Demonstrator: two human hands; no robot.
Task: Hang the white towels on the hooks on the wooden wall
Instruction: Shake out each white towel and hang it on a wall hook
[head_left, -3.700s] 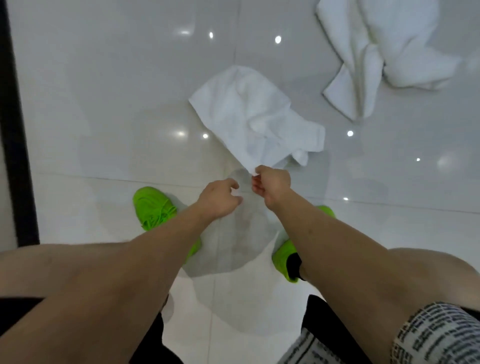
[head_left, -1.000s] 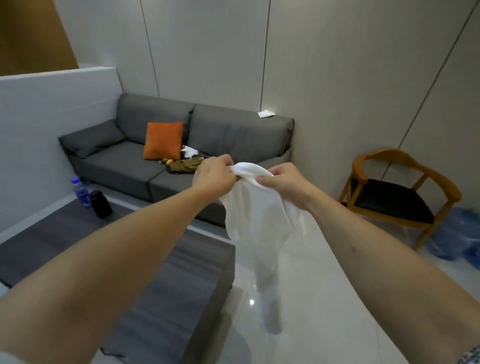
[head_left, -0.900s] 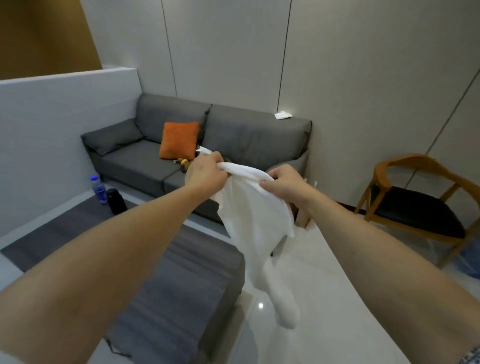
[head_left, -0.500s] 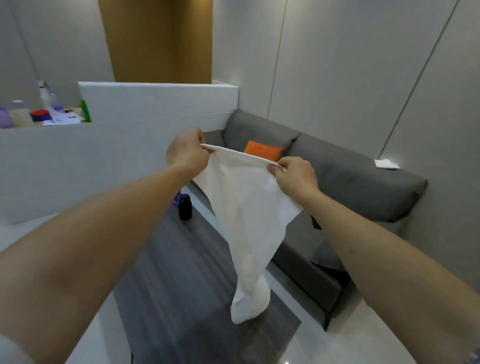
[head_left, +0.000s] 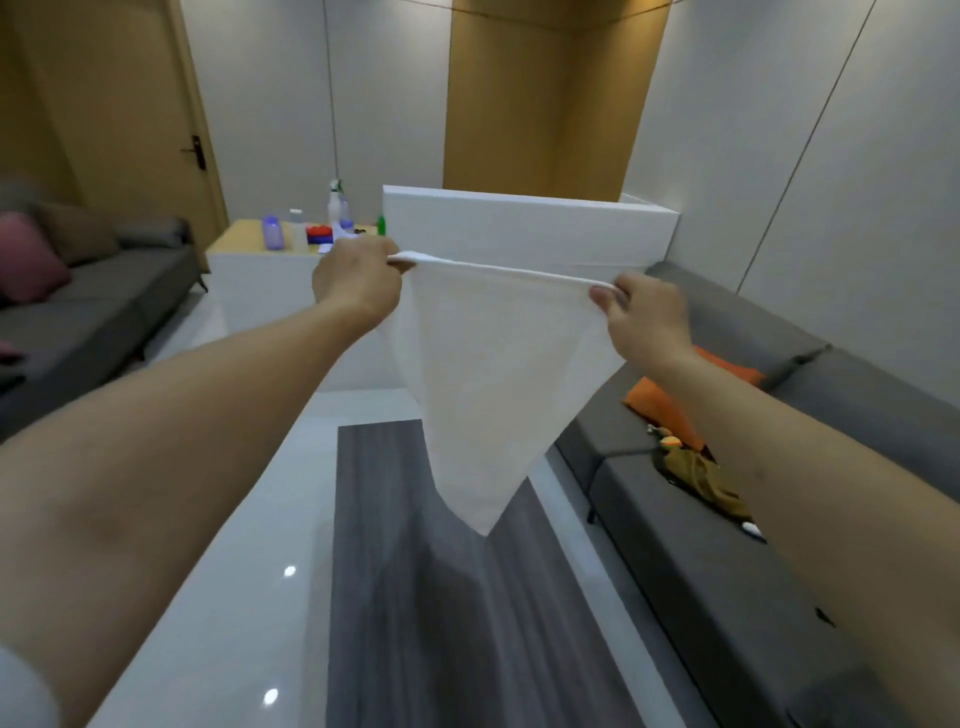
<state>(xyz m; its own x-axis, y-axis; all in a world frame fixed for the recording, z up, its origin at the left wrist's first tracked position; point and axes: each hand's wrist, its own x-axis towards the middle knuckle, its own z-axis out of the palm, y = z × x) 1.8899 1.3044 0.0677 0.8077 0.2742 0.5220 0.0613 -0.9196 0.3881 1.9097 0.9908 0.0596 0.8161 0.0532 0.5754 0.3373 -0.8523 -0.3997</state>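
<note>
1. Two bare forearms reach forward from the lower corners of the view, both raised to about the same height, the left hand (head_left: 356, 283) and the right hand (head_left: 644, 317) well apart.
2. Left hand: fingers curled, pinching one upper corner of the white towel (head_left: 488, 384) between thumb and fingers; the knuckles face the camera, so the pinch itself is partly hidden.
3. Right hand: fingers likewise curled round the other upper corner, the thumb tip visible against the hem.
4. Towel: its top edge runs taut and nearly level from hand to hand, slightly lower at the right. This edge is the long axis of the hold. The cloth hangs straight down from it and narrows to a single point well below the hands, clear of the dark rug (head_left: 415, 597) and pale floor.
5. Grey sofa (head_left: 727, 519) with an orange cushion (head_left: 670, 405) lies to the right; a white partition (head_left: 519, 223) stands directly behind the towel.
6. Wooden wall panel (head_left: 545, 104) rises beyond the partition, straight ahead of the taut edge. No hooks can be made out on it.
7. Judgement: the towel lies between the hands and the wood panel, neither hand clearly nearer; carrying it forward comes next, and a hook would best meet the top edge.
</note>
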